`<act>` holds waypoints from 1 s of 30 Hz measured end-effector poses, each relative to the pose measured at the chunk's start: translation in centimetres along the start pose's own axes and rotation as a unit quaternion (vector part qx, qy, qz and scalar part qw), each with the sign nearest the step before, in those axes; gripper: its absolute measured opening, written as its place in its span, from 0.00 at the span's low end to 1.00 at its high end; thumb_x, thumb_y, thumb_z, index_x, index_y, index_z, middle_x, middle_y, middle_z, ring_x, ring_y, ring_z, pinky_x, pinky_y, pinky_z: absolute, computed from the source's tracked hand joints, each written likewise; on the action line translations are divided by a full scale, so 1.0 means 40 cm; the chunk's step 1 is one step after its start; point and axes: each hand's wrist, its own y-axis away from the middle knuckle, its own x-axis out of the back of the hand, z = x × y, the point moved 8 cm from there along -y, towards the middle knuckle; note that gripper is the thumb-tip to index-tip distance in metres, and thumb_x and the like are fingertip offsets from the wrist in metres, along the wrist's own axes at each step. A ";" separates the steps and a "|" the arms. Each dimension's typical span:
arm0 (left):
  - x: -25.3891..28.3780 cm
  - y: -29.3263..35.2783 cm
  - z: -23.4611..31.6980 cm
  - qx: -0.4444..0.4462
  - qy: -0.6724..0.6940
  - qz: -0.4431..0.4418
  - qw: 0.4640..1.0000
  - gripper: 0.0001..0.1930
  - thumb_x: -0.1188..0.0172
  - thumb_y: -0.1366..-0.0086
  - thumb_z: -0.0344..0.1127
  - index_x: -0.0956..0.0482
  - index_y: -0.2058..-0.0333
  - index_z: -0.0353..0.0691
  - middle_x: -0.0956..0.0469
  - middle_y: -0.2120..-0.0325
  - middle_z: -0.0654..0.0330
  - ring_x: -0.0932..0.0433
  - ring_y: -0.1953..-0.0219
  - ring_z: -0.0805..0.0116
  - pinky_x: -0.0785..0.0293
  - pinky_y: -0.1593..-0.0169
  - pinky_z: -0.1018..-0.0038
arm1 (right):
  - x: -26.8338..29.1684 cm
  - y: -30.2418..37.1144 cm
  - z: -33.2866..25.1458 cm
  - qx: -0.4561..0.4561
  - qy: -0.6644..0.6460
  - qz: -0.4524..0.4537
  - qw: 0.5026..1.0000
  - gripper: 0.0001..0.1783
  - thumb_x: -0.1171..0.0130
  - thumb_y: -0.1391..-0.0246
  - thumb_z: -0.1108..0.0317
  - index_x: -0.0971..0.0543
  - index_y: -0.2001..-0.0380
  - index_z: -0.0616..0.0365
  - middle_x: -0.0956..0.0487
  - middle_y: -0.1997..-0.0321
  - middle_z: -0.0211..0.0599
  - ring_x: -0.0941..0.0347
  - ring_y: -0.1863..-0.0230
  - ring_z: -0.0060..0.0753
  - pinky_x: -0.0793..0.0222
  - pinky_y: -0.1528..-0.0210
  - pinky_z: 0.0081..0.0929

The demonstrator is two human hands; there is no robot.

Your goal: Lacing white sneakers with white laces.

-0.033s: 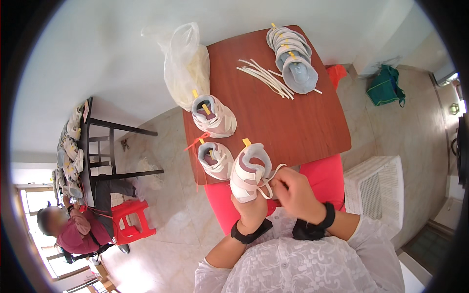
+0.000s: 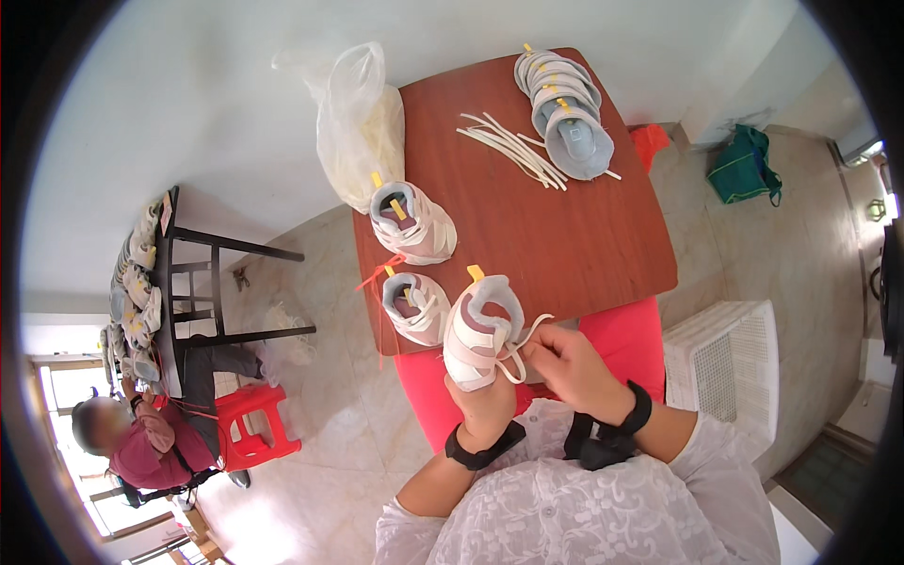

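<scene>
My left hand grips a pale pink and white shoe upper from below, its fingers mostly hidden under the shoe. The upper has a grey lining and a yellow tab. At the shoe's right side, my right hand pinches a white shoelace that loops out of the eyelets. Left of the held shoe, at the table's near corner, sits a laced shoe upper with a red cord by its tab. Another laced upper stands just behind that one.
On the brown table lie loose white laces and a stack of nested uppers. A clear plastic bag stands at the left edge. A white basket is at right. A person sits at far left by a red stool.
My right hand has shifted slightly to the right, and its fingers look less curled around the lace. The left hand and the shoe stay in place.
</scene>
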 end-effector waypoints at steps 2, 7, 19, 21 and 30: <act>0.005 0.005 -0.009 0.011 -0.009 0.000 1.000 0.07 0.40 0.44 0.20 0.25 0.67 0.37 0.23 0.71 0.66 0.26 0.68 0.76 0.29 0.65 0.78 | -0.081 0.059 0.112 -0.403 -0.358 -0.131 0.832 0.04 0.46 0.51 0.77 0.28 0.70 0.61 0.33 0.76 0.41 0.31 0.78 0.42 0.36 0.81 0.32; -0.001 -0.005 0.001 -0.013 -0.009 0.016 1.000 0.06 0.40 0.44 0.21 0.22 0.66 0.33 0.20 0.75 0.61 0.22 0.72 0.73 0.27 0.69 0.76 | -0.038 0.025 -0.039 0.127 0.234 0.017 0.964 0.03 0.47 0.45 0.73 0.30 0.71 0.60 0.34 0.80 0.30 0.33 0.79 0.27 0.41 0.83 0.27; -0.002 -0.004 -0.044 0.022 -0.054 -0.007 0.998 0.07 0.45 0.44 0.18 0.22 0.66 0.31 0.20 0.74 0.57 0.21 0.71 0.70 0.27 0.68 0.74 | -0.053 0.018 -0.025 0.143 0.244 0.004 0.959 0.05 0.45 0.52 0.75 0.31 0.72 0.59 0.33 0.73 0.41 0.31 0.81 0.42 0.35 0.81 0.37; -0.006 0.000 -0.050 0.045 -0.042 -0.013 0.998 0.09 0.45 0.45 0.18 0.22 0.65 0.31 0.20 0.74 0.56 0.21 0.70 0.69 0.26 0.68 0.73 | -0.053 0.020 -0.007 0.133 0.222 0.000 0.966 0.05 0.45 0.53 0.75 0.30 0.71 0.60 0.31 0.71 0.41 0.31 0.82 0.41 0.35 0.83 0.36; -0.007 -0.005 -0.060 0.044 -0.088 -0.046 0.994 0.09 0.45 0.44 0.19 0.23 0.63 0.31 0.20 0.73 0.55 0.21 0.69 0.69 0.26 0.66 0.72 | -0.058 0.022 -0.001 0.145 0.245 -0.005 0.959 0.05 0.47 0.48 0.72 0.29 0.70 0.62 0.28 0.66 0.47 0.29 0.83 0.41 0.32 0.82 0.36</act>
